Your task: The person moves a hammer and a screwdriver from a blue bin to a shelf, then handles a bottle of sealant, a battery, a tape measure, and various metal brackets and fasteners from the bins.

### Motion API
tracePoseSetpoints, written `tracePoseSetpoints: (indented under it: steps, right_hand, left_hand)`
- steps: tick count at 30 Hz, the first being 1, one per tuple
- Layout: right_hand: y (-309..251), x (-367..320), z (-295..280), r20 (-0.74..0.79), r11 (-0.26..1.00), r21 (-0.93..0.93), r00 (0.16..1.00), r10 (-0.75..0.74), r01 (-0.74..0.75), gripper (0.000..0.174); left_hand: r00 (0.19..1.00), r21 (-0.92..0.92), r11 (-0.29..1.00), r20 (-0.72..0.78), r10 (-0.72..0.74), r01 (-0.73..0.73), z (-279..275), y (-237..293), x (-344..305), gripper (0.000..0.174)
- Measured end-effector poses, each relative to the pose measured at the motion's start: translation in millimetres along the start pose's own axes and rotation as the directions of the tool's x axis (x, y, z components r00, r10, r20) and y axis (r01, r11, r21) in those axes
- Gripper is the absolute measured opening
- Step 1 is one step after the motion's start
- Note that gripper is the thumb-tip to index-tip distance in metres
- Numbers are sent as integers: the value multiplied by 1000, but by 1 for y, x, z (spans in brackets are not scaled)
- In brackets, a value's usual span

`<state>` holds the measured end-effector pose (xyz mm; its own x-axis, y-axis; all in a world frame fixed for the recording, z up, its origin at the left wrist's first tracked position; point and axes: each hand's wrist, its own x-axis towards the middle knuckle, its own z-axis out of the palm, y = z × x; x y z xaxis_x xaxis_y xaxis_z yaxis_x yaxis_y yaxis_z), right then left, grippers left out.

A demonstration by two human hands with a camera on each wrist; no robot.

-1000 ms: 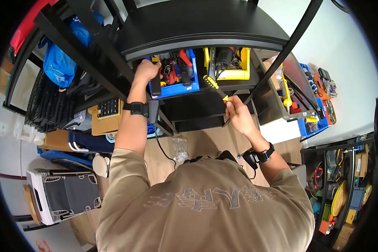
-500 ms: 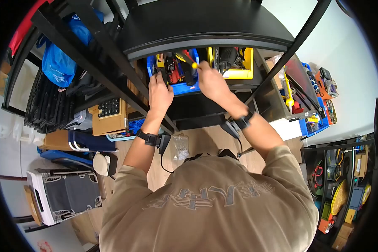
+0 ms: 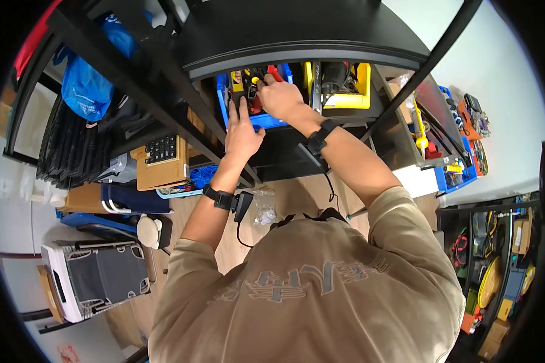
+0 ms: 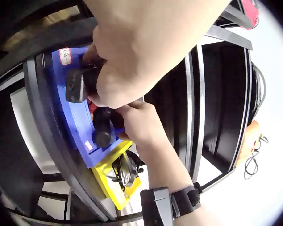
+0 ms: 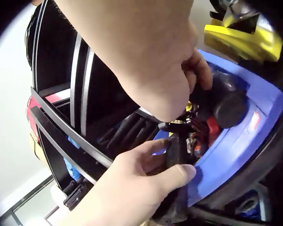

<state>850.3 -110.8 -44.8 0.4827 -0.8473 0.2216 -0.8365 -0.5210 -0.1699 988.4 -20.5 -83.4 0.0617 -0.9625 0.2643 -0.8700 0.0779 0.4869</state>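
Observation:
In the head view, both hands work at a blue bin (image 3: 271,123) of tools on the shelf. My left hand (image 3: 243,138) is at its front left corner; in the right wrist view its thumb and fingers lie on either side of a black block-shaped handle (image 5: 177,157). My right hand (image 3: 281,98) reaches in from the right, its fingertips at the yellow end (image 3: 255,80) of a yellow-and-black tool, the rest of which is hidden. Red-handled tools (image 5: 212,129) and a thick black handle (image 5: 230,109) lie in the bin.
A yellow bin (image 3: 351,104) with a black power tool (image 3: 335,77) stands right of the blue one. The black shelf board (image 3: 297,36) overhangs both, and a black post (image 3: 157,78) rises at the left. A grey tub (image 3: 399,130) stands farther right.
My right hand has carried the yellow-and-black tool leftward from in front of the yellow bin into the blue bin. My left hand has drawn back toward the bin's front edge.

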Motion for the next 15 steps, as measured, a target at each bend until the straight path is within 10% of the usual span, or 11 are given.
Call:
tracePoseSetpoints:
  steps: [5, 10, 15]
  right_hand:
    - [-2, -22, -11, 36, 999, 30, 998, 44, -45, 54]
    - [13, -73, -36, -18, 990, 137, 1000, 18, -16, 60]
    - [52, -162, -75, -79, 965, 260, 997, 2, 18, 27]
  left_hand:
    - [976, -242, 966, -213, 38, -91, 18, -16, -17, 92]
    - [911, -370, 902, -408, 56, -221, 1, -5, -33, 37]
    - [823, -353, 809, -507, 257, -470, -22, 15, -52, 10]
